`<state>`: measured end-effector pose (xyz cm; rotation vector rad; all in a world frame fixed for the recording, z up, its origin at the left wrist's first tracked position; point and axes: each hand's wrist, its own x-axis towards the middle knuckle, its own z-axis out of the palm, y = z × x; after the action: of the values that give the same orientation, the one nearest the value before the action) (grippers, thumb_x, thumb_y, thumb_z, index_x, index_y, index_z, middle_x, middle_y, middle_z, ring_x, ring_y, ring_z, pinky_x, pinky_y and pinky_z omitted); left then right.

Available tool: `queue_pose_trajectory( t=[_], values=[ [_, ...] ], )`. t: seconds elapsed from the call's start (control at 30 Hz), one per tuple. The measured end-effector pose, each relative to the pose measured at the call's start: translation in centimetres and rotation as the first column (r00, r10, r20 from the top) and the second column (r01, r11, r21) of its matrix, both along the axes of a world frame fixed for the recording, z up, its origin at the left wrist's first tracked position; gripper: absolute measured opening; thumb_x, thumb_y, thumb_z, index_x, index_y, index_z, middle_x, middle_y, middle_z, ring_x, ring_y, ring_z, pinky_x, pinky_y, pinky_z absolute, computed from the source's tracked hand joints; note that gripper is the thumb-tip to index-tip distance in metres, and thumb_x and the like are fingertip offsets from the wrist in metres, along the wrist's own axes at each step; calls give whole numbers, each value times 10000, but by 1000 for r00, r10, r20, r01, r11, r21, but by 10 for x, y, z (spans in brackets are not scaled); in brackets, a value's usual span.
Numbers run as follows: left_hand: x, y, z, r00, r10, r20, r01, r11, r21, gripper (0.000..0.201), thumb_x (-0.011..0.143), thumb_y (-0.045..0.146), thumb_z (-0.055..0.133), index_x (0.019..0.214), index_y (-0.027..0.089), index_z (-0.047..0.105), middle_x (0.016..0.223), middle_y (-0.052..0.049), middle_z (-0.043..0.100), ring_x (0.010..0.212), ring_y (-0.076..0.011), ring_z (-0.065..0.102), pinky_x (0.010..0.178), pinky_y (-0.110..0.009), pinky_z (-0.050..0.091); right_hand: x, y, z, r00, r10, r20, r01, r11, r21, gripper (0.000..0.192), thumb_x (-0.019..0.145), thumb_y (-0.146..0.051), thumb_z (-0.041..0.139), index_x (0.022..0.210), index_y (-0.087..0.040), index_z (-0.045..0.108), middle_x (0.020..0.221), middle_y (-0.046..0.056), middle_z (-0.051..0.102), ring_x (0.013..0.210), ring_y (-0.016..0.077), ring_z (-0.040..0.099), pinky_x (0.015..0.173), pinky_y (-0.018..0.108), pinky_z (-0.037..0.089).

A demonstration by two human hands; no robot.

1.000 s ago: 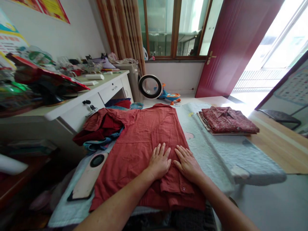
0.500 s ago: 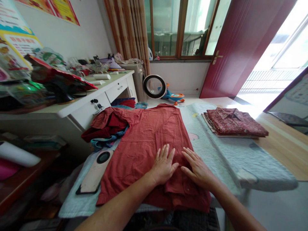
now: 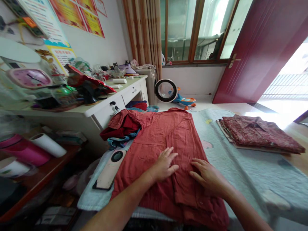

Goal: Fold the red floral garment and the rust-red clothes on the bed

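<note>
Both hands, left hand (image 3: 163, 165) and right hand (image 3: 208, 178), lie flat on the shirt (image 3: 168, 141) spread over the quilt (image 3: 240, 166); folded shirts (image 3: 260, 133) sit off right, clothes heap (image 3: 121, 126) left.

- The posters (image 3: 72, 14) on the wall carry print in red, yellow and white, too small and blurred to read.
- The pink clock (image 3: 29, 78) on the desk (image 3: 96, 109) has a dial whose numerals cannot be made out.
- No other text, brand or number is legible anywhere.
</note>
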<state>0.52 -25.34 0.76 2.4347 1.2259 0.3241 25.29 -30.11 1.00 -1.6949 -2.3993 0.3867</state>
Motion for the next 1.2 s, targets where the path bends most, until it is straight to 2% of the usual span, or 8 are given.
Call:
queue_pose_trajectory(
  t=[0.1, 0.27, 0.4, 0.5, 0.7, 0.87, 1.03, 1.2],
  values=[
    [-41, 34, 22, 961, 272, 43, -275, 943, 190, 442, 882, 316, 549, 1310, 206, 568, 1551, -102, 356, 1445, -240, 291, 1176, -407, 279, -11, 26, 20, 1000, -10, 25, 11, 1000, -14, 430, 963, -484, 383, 981, -189, 696, 983, 120, 716, 890, 247, 675, 826, 368, 502],
    [-110, 91, 42, 721, 693, 10, -635, 655, 410, 427, 852, 301, 562, 1265, 197, 598, 1542, -140, 340, 1432, -319, 285, 1157, -487, 273, -42, 84, 27, 999, 34, -37, -26, 983, 181, 394, 956, -365, 412, 1216, -158, 623, 1277, 137, 624, 1191, 251, 570, 1021, 364, 422],
    [-144, 119, 46, 527, 850, 11, -761, 467, 450, 472, 858, 335, 549, 1309, 196, 557, 1586, -177, 222, 1466, -375, 170, 1146, -567, 207, -69, 120, 10, 998, 43, -40, -34, 978, 205, 462, 954, -336, 414, 1339, -110, 533, 1425, 162, 505, 1331, 254, 446, 1106, 385, 342],
    [-161, 133, 46, 438, 898, -32, -811, 411, 416, 489, 866, 385, 522, 1313, 189, 553, 1575, -192, 240, 1461, -403, 155, 1134, -603, 183, -80, 128, -11, 1000, -3, -4, 4, 986, 169, 482, 953, -365, 433, 1352, -108, 524, 1443, 162, 483, 1350, 264, 413, 1120, 400, 312],
    [-175, 149, 52, 412, 905, -105, -853, 424, 304, 515, 895, 390, 437, 1310, 98, 528, 1450, -217, 437, 1392, -406, 290, 1105, -654, 200, -81, 121, -37, 1000, -25, 14, 22, 985, 169, 504, 938, -393, 463, 1366, -135, 526, 1487, 128, 445, 1399, 286, 329, 1156, 427, 225],
    [-156, 144, 64, 499, 862, 87, -802, 422, 422, 566, 874, 310, 485, 1384, 74, 423, 1474, -240, 397, 1394, -404, 291, 1097, -631, 257, -80, 123, -35, 999, -33, -26, 37, 987, 157, 492, 927, -391, 476, 1355, -156, 539, 1476, 122, 459, 1393, 271, 340, 1152, 417, 222],
    [-106, 133, 61, 771, 596, 224, -604, 574, 553, 667, 882, 333, 534, 1448, 47, 325, 1543, -258, 271, 1431, -383, 245, 1136, -557, 269, -77, 125, -38, 996, -19, -82, 33, 984, 172, 478, 912, -384, 494, 1324, -154, 567, 1455, 131, 483, 1383, 274, 360, 1154, 428, 235],
    [-49, 102, 32, 960, 264, 95, -271, 787, 554, 659, 871, 337, 596, 1453, 120, 376, 1570, -172, 277, 1461, -343, 206, 1174, -514, 241, -70, 132, -54, 939, -35, -342, 113, 971, 209, 518, 888, -378, 498, 1352, -147, 512, 1387, 144, 541, 1329, 271, 441, 1132, 457, 313]
  ],
)
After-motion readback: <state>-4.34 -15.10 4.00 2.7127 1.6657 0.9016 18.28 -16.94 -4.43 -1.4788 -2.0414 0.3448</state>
